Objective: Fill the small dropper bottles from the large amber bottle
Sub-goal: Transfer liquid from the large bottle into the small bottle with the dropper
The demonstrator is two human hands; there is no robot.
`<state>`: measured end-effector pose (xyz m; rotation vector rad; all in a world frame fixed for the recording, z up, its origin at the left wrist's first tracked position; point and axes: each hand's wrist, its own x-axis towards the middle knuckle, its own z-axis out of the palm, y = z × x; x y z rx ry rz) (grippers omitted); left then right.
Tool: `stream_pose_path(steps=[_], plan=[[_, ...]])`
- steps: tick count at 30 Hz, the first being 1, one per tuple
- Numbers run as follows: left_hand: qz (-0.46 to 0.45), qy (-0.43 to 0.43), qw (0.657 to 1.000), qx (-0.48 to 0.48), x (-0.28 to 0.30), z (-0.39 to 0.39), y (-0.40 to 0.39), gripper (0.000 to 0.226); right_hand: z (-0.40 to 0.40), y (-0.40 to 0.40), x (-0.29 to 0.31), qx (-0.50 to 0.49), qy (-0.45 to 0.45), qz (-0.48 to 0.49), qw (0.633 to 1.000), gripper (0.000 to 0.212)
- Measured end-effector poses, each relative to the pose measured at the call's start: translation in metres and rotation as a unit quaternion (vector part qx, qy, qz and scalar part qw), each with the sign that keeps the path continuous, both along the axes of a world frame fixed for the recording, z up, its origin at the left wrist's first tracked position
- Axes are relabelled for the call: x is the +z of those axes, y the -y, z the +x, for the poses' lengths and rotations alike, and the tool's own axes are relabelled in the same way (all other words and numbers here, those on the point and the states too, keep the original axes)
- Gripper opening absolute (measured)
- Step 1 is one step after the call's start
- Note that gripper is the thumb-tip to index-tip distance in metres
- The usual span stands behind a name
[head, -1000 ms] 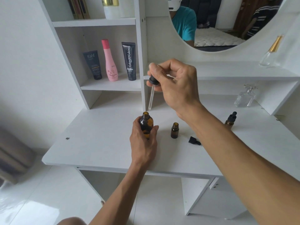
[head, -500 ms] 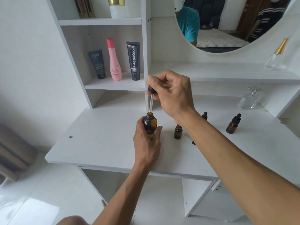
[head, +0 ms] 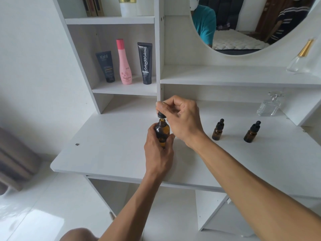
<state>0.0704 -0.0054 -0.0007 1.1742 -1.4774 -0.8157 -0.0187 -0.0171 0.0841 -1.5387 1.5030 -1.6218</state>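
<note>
The large amber bottle (head: 162, 132) stands upright on the white dressing table (head: 111, 150), and my left hand (head: 159, 150) grips its body. My right hand (head: 180, 119) pinches the black dropper cap (head: 161, 115) just above the bottle's open neck; the glass pipette is down inside the bottle. Two small amber dropper bottles stand capped to the right, one (head: 218, 130) nearer my right wrist and one (head: 251, 132) further right. The open small bottle and its loose cap are hidden behind my right forearm.
A clear glass perfume bottle (head: 270, 105) stands at the back right under a shelf. Three cosmetic containers, a dark tube (head: 105, 66), a pink bottle (head: 124, 62) and a black tube (head: 145, 63), stand in the left cubby. A round mirror (head: 243, 23) hangs above.
My right hand has lowered the dropper, so its pipette went from above the large bottle into its neck. My left hand stayed on the bottle. The camera moved closer.
</note>
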Motion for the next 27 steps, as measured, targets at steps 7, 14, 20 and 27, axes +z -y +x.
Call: stream_pose_path(steps=[7,14,20,27], plan=[[0.005,-0.006,1.0,-0.004,-0.002,0.001,0.001,0.043,-0.001,0.0,-0.011,-0.014,-0.022,0.006,1.0,0.023],[0.01,-0.011,1.0,-0.007,0.0,0.001,0.0,0.041,-0.001,-0.003,-0.014,-0.013,-0.031,0.015,0.999,0.022],[0.01,-0.009,1.0,-0.007,0.001,0.001,-0.001,0.04,0.0,-0.003,-0.014,-0.013,-0.033,0.013,0.999,0.021],[0.011,-0.013,1.0,-0.01,0.002,0.001,-0.001,0.04,-0.001,-0.003,-0.014,-0.015,-0.034,0.017,0.999,0.022]])
